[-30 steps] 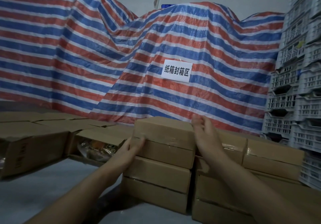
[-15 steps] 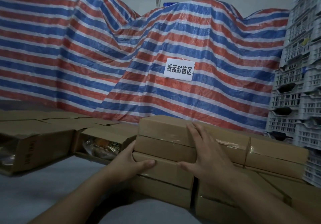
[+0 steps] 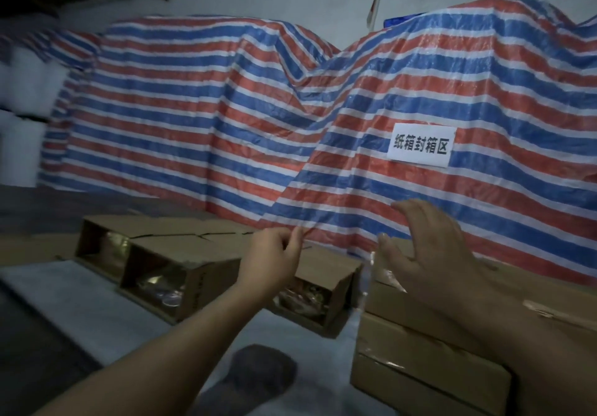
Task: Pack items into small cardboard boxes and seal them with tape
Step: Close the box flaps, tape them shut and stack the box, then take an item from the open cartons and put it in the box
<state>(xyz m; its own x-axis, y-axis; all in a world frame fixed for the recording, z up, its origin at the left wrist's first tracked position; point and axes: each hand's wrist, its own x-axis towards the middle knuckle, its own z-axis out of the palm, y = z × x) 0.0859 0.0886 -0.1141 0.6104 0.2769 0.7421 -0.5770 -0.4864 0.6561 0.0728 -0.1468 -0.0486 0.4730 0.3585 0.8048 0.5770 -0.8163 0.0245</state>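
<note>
Your left hand (image 3: 274, 259) hangs loosely curled, holding nothing, above the open boxes (image 3: 181, 273) on the tabletop (image 3: 64, 302). Your right hand (image 3: 426, 247) hovers spread wide just over the stack of sealed boxes (image 3: 420, 360) at right, beside the open ones.

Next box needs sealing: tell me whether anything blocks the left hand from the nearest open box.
Nothing visible does. The left hand hangs right by that open box, with no object between them.
</note>
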